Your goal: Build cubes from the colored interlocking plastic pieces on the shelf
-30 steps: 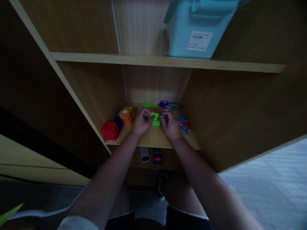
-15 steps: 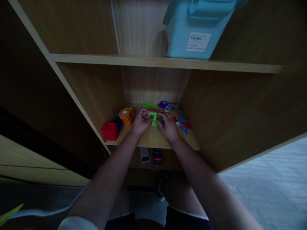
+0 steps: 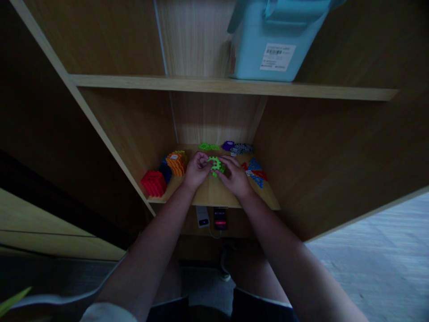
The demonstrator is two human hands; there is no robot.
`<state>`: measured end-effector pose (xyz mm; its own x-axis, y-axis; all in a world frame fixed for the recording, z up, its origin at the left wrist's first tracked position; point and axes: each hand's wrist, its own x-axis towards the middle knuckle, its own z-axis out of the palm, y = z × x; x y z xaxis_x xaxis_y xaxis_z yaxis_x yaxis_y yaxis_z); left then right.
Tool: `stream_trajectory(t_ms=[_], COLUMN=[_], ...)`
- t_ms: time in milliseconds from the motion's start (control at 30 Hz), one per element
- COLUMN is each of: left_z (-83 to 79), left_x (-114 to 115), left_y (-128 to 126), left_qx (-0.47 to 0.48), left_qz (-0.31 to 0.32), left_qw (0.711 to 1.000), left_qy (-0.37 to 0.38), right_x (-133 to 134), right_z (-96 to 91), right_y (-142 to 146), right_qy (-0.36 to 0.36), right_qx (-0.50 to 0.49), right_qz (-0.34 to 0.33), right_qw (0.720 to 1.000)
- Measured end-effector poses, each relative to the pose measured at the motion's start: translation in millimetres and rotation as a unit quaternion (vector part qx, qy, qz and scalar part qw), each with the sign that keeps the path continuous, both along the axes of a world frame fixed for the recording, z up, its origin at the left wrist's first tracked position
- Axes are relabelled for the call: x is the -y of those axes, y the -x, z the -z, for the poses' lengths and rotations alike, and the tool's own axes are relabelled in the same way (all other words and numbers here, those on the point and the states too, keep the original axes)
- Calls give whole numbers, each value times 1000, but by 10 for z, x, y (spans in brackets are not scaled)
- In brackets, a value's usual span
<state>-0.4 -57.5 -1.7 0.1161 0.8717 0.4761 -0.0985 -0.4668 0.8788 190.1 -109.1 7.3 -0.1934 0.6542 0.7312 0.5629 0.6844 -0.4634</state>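
Note:
My left hand [image 3: 196, 171] and my right hand [image 3: 235, 177] meet over the lower shelf [image 3: 214, 192], both gripping a green toothed plastic piece assembly [image 3: 216, 164] held between the fingertips. The green pieces are partly hidden by my fingers. On the shelf's left stand a red block of pieces [image 3: 153, 183], a blue block [image 3: 165, 171] and an orange block [image 3: 176, 163]. Loose green pieces [image 3: 208, 146] lie at the back. Purple and dark pieces [image 3: 237, 147] lie at the back right, with blue and red pieces [image 3: 256, 173] beside my right hand.
A light blue plastic bin [image 3: 276, 38] with a white label stands on the upper shelf [image 3: 231, 86]. Wooden side walls close in the compartment. Two small devices [image 3: 212, 217] with lit screens sit below the shelf's front edge. Grey floor shows at the right.
Both hands have drawn closer together around the green pieces, and the green assembly has turned and lifted slightly off the shelf between the fingers.

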Motion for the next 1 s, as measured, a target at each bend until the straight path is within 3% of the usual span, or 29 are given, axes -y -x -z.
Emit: stream_trajectory(t_ms=[167, 333, 400, 1000], left_z=[17, 9, 1, 58], left_x=[-10, -1, 0, -51], left_y=[6, 63, 79, 65], left_qx=[-3, -86, -116, -164], left_qz=[-19, -153, -173, -161], left_qw=[1000, 980, 973, 970], left_qy=[-11, -93, -103, -79], right_x=[-20, -56, -81, -182], right_z=[17, 58, 90, 217], right_y=[-18, -73, -97, -136], right_qy=[6, 7, 12, 54], right_qx=[-13, -48, -47, -26], right_qz=[-3, 73, 91, 109], right_qw=[1000, 996, 995, 992])
